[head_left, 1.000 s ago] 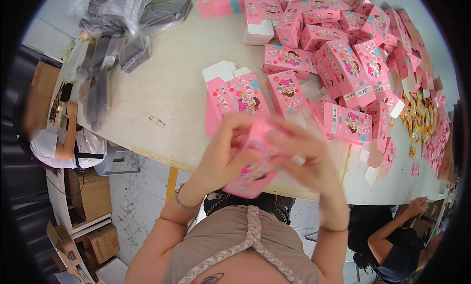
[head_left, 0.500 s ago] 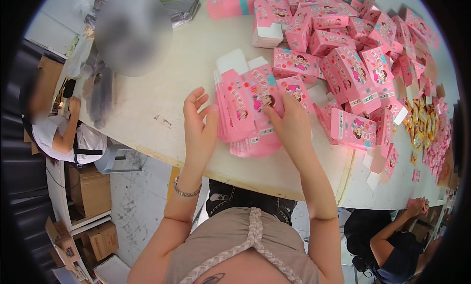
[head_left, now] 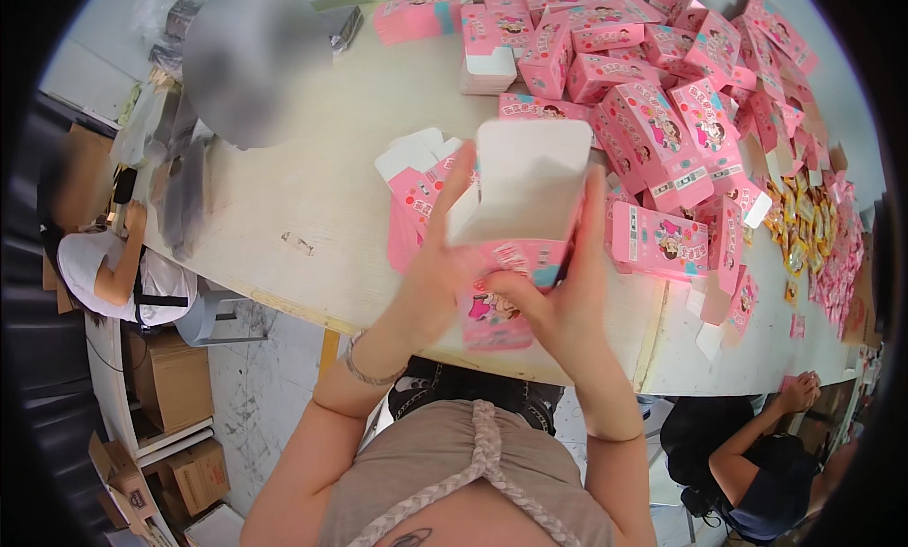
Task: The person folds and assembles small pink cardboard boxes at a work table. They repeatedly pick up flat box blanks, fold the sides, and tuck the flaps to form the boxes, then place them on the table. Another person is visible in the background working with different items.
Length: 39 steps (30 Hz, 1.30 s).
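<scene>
A pink cardboard box (head_left: 501, 306) with a cartoon figure is held up over the table's front edge, its white top flap (head_left: 532, 169) raised and its mouth spread. My left hand (head_left: 430, 287), slightly blurred, grips the box's left side with fingers reaching up along it. On the opposite side my right hand (head_left: 572, 306) grasps it, thumb across the printed front and fingers up the right edge. Behind my left hand lie flattened pink boxes (head_left: 409, 207) with white flaps, partly covered by the hand and the held box.
A heap of formed pink boxes (head_left: 653, 131) fills the table's (head_left: 312, 188) back right. Yellow packets (head_left: 804, 221) and pink packets (head_left: 840, 263) lie farther right. Dark wrapped bundles (head_left: 184, 188) are at the left. Other people sit at the left (head_left: 123, 263) and lower right (head_left: 766, 471).
My right hand has taken a flat box off the stack and brought it nearer me. Both hands now hold it, and it has been spread from flat with its white flap up.
</scene>
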### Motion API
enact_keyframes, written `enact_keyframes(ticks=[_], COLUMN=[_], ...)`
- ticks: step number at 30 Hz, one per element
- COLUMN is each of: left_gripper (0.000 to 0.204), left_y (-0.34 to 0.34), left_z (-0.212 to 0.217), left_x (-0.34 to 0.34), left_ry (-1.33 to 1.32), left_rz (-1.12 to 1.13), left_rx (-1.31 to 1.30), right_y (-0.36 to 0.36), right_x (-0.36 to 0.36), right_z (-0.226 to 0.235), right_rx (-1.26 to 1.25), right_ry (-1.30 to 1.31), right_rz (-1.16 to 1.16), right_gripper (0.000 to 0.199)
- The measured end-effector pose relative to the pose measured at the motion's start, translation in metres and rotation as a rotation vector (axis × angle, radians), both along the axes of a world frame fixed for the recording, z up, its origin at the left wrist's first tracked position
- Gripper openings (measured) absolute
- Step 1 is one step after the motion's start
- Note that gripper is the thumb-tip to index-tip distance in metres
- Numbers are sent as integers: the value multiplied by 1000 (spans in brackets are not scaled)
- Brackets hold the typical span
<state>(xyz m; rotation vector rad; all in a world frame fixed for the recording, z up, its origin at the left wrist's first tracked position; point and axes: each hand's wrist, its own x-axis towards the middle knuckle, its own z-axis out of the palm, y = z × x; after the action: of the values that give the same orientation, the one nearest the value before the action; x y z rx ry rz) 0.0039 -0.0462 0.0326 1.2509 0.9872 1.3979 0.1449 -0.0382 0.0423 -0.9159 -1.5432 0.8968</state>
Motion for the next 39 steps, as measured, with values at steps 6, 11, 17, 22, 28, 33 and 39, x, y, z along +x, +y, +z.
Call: enact_keyframes(ticks=[6, 11, 17, 22, 28, 33, 39], left_gripper=[51, 46, 59, 67, 60, 44, 38], left_y=[-17, -21, -21, -24, -26, -10, -3], left_z=[2, 6, -5, 2, -13, -17, -24], left_x=[-9, -13, -6, -8, -24, -26, -52], left_ry=[258, 369, 47, -17, 94, 271, 185], left_rz=[-131, -155, -84, -139, -143, 253, 476], left_rx=[4, -74, 114, 90, 111, 320, 73], right_y=[-1, 6, 11, 4, -18, 31, 49], right_x=[19, 1, 13, 22, 23, 84, 4], right_z=[-29, -11, 7, 11, 6, -18, -40], right_rx=[142, -21, -385, -206, -85, -204, -62], right_ry=[-204, 316, 363, 112, -92, -527, -522], right_rz=[115, 62, 345, 338, 362, 59, -126], right_gripper=[58, 28, 19, 23, 38, 47, 78])
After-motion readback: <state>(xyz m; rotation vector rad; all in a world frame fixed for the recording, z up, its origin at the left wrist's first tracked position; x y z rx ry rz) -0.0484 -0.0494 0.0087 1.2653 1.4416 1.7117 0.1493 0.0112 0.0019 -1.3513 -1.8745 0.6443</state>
